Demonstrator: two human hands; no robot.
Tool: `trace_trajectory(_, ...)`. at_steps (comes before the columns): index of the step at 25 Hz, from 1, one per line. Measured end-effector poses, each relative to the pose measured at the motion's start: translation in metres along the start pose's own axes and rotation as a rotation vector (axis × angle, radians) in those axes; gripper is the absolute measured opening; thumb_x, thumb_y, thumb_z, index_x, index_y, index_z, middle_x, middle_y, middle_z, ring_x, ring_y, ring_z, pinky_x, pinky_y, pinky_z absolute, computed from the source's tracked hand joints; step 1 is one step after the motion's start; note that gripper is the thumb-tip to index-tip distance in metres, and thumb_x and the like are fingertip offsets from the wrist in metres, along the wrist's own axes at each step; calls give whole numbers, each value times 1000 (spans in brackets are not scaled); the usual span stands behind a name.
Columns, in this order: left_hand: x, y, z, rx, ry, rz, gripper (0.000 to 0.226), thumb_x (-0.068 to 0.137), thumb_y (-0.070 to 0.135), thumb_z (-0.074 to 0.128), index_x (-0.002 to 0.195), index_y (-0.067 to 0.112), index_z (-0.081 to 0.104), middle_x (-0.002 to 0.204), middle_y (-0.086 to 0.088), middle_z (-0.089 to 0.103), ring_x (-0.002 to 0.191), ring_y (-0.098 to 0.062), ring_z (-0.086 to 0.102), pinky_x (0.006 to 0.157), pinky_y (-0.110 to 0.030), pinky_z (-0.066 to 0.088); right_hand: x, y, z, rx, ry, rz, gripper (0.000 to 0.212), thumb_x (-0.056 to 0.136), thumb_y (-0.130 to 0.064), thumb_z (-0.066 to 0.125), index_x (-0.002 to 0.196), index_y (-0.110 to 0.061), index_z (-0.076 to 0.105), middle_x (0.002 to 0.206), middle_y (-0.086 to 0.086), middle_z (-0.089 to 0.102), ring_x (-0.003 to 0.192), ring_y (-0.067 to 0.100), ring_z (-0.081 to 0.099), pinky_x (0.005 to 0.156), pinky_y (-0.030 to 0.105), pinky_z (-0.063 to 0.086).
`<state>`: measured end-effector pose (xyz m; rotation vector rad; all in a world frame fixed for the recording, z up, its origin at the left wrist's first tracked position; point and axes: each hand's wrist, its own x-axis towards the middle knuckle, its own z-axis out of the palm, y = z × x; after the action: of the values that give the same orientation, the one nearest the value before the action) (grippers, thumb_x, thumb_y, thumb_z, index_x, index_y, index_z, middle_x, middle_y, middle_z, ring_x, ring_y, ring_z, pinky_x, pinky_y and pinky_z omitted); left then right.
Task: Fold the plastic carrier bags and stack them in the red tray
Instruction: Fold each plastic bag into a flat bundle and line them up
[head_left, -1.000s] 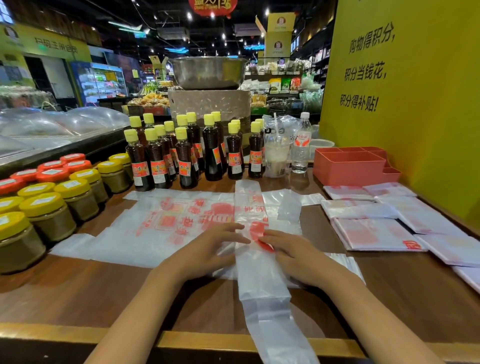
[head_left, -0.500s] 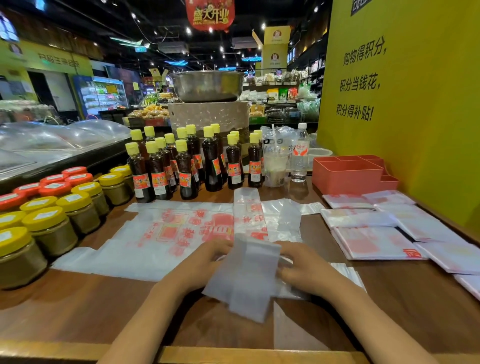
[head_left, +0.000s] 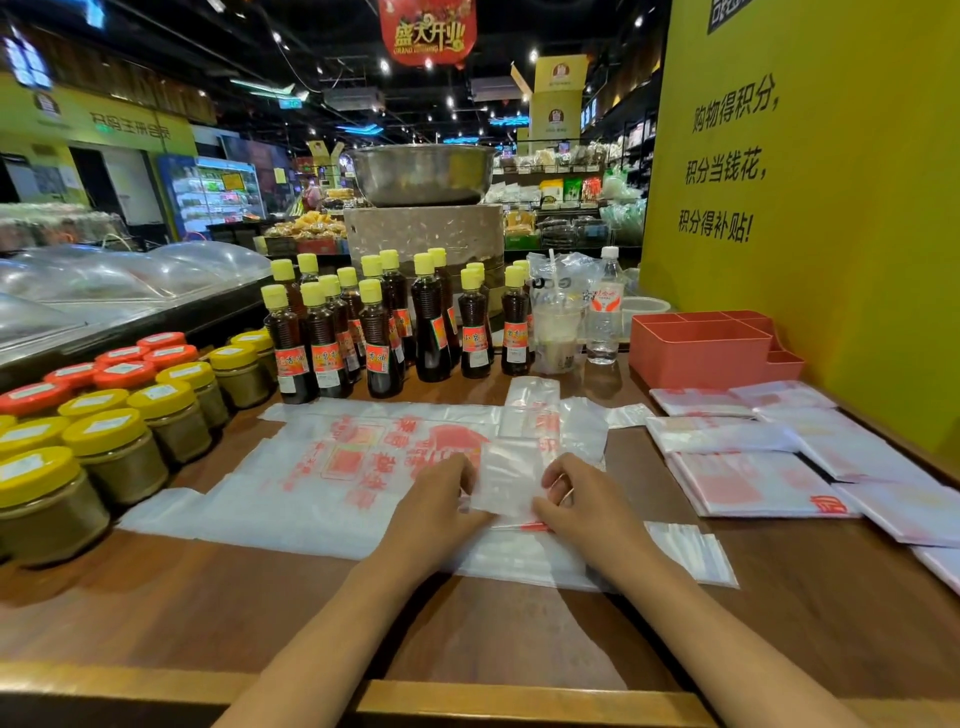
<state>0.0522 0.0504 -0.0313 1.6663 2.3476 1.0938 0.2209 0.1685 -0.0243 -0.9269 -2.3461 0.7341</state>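
On the wooden counter, right in the middle, both hands are at work on one narrow carrier bag. The left hand has its fingers curled at the bag's left edge, and the right hand mirrors it on the right edge, fingers bent and pinching the plastic. Between them the near end of the bag stands doubled up, a pale flap raised over the strip, while the far end lies flat and runs toward the bottles. Under it all lies a bigger bag with red print, spread flat (still unfolded, handles out to the left). Over on the right, a cluster of folded bags lies on the counter, overlapping one another, none of them in the tray. The red tray sits at the back right against the yellow wall, and what can be seen of its compartments holds no bags. Just beside the tray stand a water bottle and a plastic cup with a straw. Along the back, a group of dark sauce bottles with yellow caps; to the left, rows of jars with yellow and red lids.
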Motion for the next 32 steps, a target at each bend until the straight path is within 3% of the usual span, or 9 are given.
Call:
trace_trajectory(3,0,-8,3,-17,-37,94,26,83,52,62,97,30,62,102,15,59,98,-7,52,83,-30,45,-3,2,-4,-104,-32,-59,7,89,-41,67,87,-34,69,97,-9,54,86,8,53,68,21,42)
trace_trajectory(7,-1,-6,2,-56,-119,146,37,88,57,61,116,34,69,121,24,59,114,-1,51,99,-28,45,-5,-3,-5,0,-70,-182,20,95,-41,60,107,-35,76,104,-13,65,91,5,56,78,25,46)
trace_trajectory(12,-7,3,-2,-92,-211,206,24,94,45,63,118,40,66,117,23,62,112,-1,56,97,-26,46,-8,-7,-9,-5,-172,-204,36,98,-44,40,118,-32,68,116,-6,66,102,11,59,92,38,51)
trace_trajectory(18,-11,10,-5,-9,-256,158,33,92,52,63,123,42,63,118,41,43,114,20,39,93,-4,32,1,4,-13,-201,-190,-148,65,102,-34,44,160,-34,14,166,-7,15,152,14,14,123,37,14)
trace_trajectory(20,-11,10,-7,7,-277,149,40,90,55,64,127,42,58,119,39,41,114,18,39,97,-10,34,3,10,-12,-198,-129,-95,72,97,-31,56,157,-32,17,163,-6,20,149,18,20,120,38,23)
trace_trajectory(24,-9,9,-9,41,-357,99,68,82,62,69,141,45,39,127,31,39,117,7,40,100,-15,36,5,12,-10,-124,144,-13,11,93,-30,62,95,-22,55,94,-4,58,86,19,55,76,40,53)
trace_trajectory(26,-9,11,-8,72,-401,99,73,79,66,69,141,47,36,123,33,35,116,6,38,91,-10,33,4,12,-9,-27,113,23,29,98,-38,56,77,-19,63,74,0,61,72,20,58,69,42,52)
trace_trajectory(28,-9,11,-6,65,-401,107,73,77,68,70,139,48,37,122,34,34,117,5,37,91,-10,34,3,10,-11,64,39,-9,33,100,-37,54,78,-19,72,77,-2,67,76,17,61,70,38,51)
trace_trajectory(32,-10,12,-7,42,-396,112,72,77,68,70,138,46,39,130,38,25,123,9,28,111,-22,32,4,6,-9,65,-93,-112,25,97,-34,58,120,-32,68,109,-20,60,103,3,53,87,24,44)
